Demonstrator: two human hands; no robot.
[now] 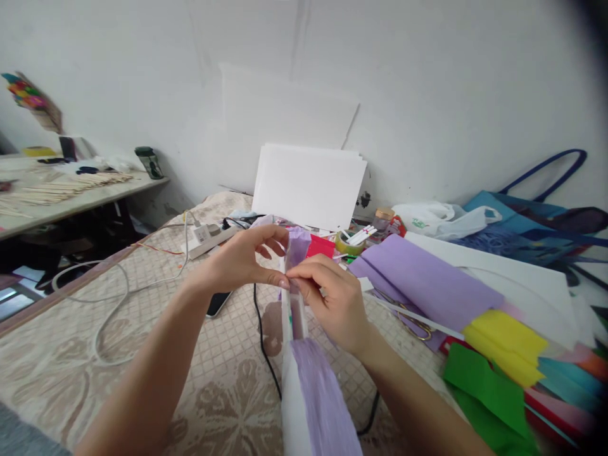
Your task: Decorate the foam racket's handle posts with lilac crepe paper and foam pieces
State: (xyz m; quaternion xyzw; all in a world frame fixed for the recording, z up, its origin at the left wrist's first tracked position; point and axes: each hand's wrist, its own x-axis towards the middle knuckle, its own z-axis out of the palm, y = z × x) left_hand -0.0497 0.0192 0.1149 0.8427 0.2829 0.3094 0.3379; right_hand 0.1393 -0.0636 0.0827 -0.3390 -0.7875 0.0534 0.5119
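Observation:
A long white board piece (pixel 289 386) stands on edge in front of me, with a narrow channel along its top. Lilac crepe paper (pixel 323 396) covers its near right side, and more lilac paper (pixel 298 244) wraps its far end. My left hand (pixel 247 256) curls around the far part, thumb and fingertips on the paper-covered edge. Against the left thumb, my right hand (pixel 335 301) is closed in a pinch on the lilac paper at the top edge. The exact bit between the right fingertips is hidden.
Right: folded lilac paper (pixel 427 278), scissors (pixel 413 320), yellow paper (pixel 506 342), green paper (pixel 491 396). Behind: white boards (pixel 308 183), a tape roll (pixel 344 242). Left: a power strip (pixel 206 239), white cable (pixel 126 278), phone (pixel 218 304). A black cable (pixel 261 342) runs beside the board piece.

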